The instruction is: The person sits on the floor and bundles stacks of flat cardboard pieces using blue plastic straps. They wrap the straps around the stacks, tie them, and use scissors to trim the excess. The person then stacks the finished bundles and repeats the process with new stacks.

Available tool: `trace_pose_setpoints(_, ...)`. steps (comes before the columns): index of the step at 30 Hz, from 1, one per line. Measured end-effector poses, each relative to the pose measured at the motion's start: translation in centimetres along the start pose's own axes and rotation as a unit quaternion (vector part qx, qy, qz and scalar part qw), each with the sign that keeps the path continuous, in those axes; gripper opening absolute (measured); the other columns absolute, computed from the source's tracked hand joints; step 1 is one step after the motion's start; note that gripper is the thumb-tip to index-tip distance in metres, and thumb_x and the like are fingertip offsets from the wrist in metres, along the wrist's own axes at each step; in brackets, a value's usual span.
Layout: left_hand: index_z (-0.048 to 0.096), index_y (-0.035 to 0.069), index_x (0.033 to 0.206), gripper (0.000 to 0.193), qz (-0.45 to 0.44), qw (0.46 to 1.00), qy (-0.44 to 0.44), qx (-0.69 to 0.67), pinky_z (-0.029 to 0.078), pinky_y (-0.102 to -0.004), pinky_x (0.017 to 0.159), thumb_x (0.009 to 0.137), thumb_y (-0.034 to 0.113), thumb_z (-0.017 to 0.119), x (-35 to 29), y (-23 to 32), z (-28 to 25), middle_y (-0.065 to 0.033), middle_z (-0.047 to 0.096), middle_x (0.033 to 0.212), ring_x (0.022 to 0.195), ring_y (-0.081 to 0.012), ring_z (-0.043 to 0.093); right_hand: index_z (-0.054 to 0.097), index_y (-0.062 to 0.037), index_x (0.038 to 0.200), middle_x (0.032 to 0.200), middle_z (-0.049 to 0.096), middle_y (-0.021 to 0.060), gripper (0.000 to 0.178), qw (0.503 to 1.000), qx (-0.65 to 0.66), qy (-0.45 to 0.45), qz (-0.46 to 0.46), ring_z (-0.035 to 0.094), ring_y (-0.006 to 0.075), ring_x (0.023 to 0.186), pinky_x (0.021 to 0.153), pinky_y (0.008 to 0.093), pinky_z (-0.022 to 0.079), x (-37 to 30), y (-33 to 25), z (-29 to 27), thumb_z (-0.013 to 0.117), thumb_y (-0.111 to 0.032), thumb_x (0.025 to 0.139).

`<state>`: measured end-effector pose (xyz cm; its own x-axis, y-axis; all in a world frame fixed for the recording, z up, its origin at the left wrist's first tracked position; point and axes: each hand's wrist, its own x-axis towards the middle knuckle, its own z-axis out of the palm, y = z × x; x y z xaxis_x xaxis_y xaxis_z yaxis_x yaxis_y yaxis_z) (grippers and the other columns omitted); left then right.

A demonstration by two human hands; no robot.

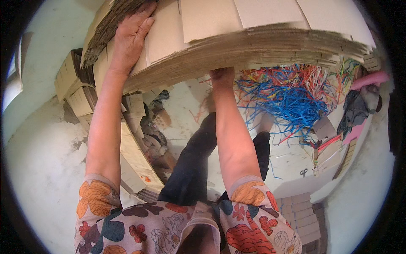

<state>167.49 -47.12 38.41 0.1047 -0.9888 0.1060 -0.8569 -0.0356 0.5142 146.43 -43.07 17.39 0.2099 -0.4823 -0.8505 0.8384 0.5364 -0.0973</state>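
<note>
A long, fanned stack of flat brown cardboard sheets (211, 21) spans the top of the view, its layered edge facing me. My left hand (132, 40) presses on the left part of the stack, thumb on the top face, fingers against a darker bundle of cardboard (112, 25). My right hand (222, 77) is at the stack's lower edge near the middle, knuckles toward me and fingers curled up underneath. The stack hides its fingertips.
Blue, red and white plastic strapping strips (300, 91) lie heaped on the floor beyond my legs. Scissors (303, 172) lie at right. More cardboard stacks (298, 216) stand at lower right and cardboard boxes (78, 91) at left. Pink and dark cloth (357, 106) hangs at far right.
</note>
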Motion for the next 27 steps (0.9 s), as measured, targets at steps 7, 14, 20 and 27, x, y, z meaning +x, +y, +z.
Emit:
trace_pose_setpoints(7, 0.057, 0.007, 0.115, 0.030, 0.008, 0.999, 0.028, -0.036, 0.035, -0.0333, 0.096, 0.088, 0.019, 0.052, 0.2, -0.5, -0.7, -0.0099, 0.057, 0.116, 0.111, -0.0250, 0.050, 0.041, -0.0107, 0.125, 0.124, 0.044, 0.0080, 0.051, 0.994, 0.016, -0.092, -0.058, 0.045, 0.0230, 0.111, 0.085, 0.0412, 0.043, -0.7, 1.1, 1.1, 0.043, -0.044, 0.087)
trace_pose_setpoints(14, 0.051, 0.007, 0.121, 0.046, 0.012, 0.998, -0.039, 0.048, 0.028, -0.0386, 0.102, 0.085, 0.035, 0.053, -1.7, 3.0, -2.0, -0.0128, 0.051, 0.124, 0.119, -0.0276, 0.043, 0.042, -0.0089, 0.125, 0.122, 0.048, 0.0079, 0.050, 0.992, -0.054, -0.092, -0.065, 0.049, 0.0239, 0.106, 0.084, 0.0388, 0.044, -2.6, 1.0, 1.2, 0.041, -0.043, 0.088)
trace_pose_setpoints(20, 0.045, 0.002, 0.125, 0.059, -0.017, 0.996, -0.049, 0.074, 0.028, -0.0463, 0.102, 0.082, 0.043, 0.052, -5.9, 11.1, -3.3, -0.0188, 0.042, 0.131, 0.119, -0.0351, 0.041, 0.042, -0.0087, 0.125, 0.121, 0.048, 0.0079, 0.050, 0.988, -0.145, -0.036, -0.022, 0.049, 0.0242, 0.106, 0.084, 0.0388, 0.044, -6.4, -1.7, 0.3, 0.041, -0.043, 0.088)
trace_pose_setpoints(27, 0.053, -0.002, 0.107, 0.053, 0.005, 0.998, -0.024, 0.050, 0.032, -0.0501, 0.095, 0.084, 0.045, 0.049, -14.0, 24.8, -5.8, -0.0211, 0.053, 0.112, 0.108, -0.0367, 0.047, 0.042, -0.0085, 0.125, 0.121, 0.048, 0.0080, 0.050, 0.968, -0.248, -0.043, 0.024, 0.049, 0.0244, 0.105, 0.084, 0.0389, 0.045, -11.8, -8.1, 0.8, 0.040, -0.043, 0.088)
